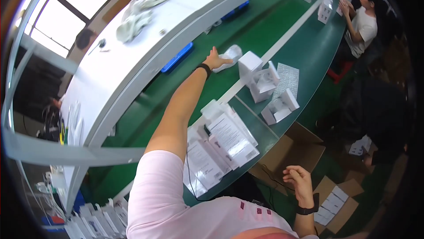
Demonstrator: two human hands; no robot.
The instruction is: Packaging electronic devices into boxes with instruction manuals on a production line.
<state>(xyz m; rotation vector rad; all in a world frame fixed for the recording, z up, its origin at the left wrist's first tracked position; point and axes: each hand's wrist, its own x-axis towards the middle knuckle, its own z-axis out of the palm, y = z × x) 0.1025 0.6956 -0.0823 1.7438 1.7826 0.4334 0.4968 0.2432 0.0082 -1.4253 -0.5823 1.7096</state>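
My left hand (215,60) reaches far over the green work surface, thumb and fingers spread. It is at a clear-plastic-wrapped item (232,53), whose contents I cannot make out; a firm grip does not show. Close by on the right stand a white box (250,64), an open white box (263,84) with clear wrapping inside and another open one (280,109). A sheet of bubble wrap (287,78) lies beside them. My right hand (300,184) hangs near my body by a large open carton, its fingers loosely bent and nothing visible in them.
Flat white printed cartons (225,139) lie stacked before me. The large cardboard carton (304,146) stands right of the table edge, with a carton of white boxes (333,203) below. A white shelf (137,62) overhangs the left side; a blue tray (177,57) sits under it. Co-workers sit farther along.
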